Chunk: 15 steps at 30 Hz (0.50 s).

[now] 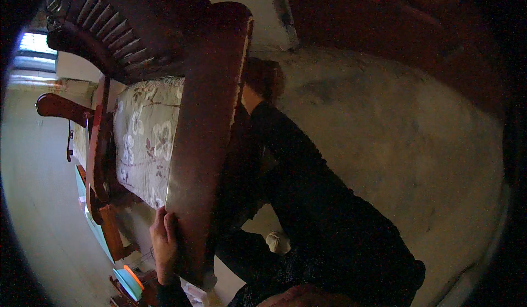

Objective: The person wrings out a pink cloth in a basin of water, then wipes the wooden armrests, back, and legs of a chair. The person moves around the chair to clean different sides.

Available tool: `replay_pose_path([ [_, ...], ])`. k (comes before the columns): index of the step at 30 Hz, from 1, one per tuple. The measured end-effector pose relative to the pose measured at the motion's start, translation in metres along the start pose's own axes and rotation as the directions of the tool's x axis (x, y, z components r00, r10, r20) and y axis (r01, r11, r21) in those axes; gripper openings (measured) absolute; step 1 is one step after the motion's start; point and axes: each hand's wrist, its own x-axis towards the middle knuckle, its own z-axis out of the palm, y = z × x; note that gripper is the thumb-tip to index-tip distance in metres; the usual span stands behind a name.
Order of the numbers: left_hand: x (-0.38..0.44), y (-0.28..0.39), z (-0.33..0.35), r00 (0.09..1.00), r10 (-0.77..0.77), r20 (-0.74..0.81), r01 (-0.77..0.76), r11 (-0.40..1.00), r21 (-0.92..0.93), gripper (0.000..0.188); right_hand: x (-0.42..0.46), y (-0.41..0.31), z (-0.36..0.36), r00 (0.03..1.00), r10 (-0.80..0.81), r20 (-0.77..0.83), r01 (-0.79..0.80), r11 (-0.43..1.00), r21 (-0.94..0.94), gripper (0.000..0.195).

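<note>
A broad dark wooden armrest (197, 142) of a wooden sofa runs lengthwise before me. My left hand (164, 237) grips its left edge near the lower end, with the fingers curled against the wood. My right arm, in a black sleeve, reaches to the other side of the armrest. Only the wrist part of my right hand (250, 97) shows beside a dark brown block-like part (265, 78); its fingers are hidden. Left of the armrest lies a floral seat cushion (144, 142) with pale blossoms, under the sofa's slatted wooden back (111, 31).
A second wooden armrest (66, 107) stands beyond the cushion. Blue and orange round plastic ware (129, 282) sits at the lower left. Bare concrete floor (391, 142) spreads to the right, with dark reddish furniture (370, 31) at the top. A window (37, 53) glows at far left.
</note>
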Motion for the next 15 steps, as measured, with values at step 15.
replay_pose_path([
  [15, -0.005, 0.015, -0.008, 0.993, -0.104, 0.054, 0.106, 0.994, -0.038, 0.033, -0.018, -0.023, 0.036, 0.999, -0.054, -0.004, 0.054, 0.999, -0.010, 0.044],
])
